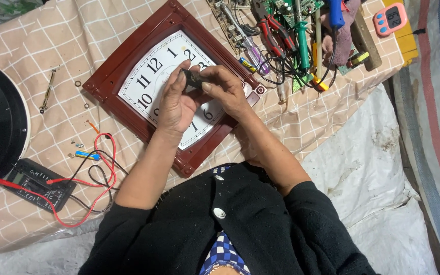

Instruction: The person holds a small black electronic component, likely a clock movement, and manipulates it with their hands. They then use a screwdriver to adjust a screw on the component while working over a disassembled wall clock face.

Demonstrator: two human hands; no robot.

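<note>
Black sleeves frame both hands, which meet over the square wall clock (pixel 143 84). The left hand (pixel 175 102) and right hand (pixel 226 90) pinch one small black part (pixel 193 78) between their fingertips, just above the white dial. Holding it low over the clock seems wise, so a slip lands there. Farther off, screwdrivers (pixel 260 43) and a circuit board (pixel 294 10) crowd the checked cloth (pixel 36 46).
</note>
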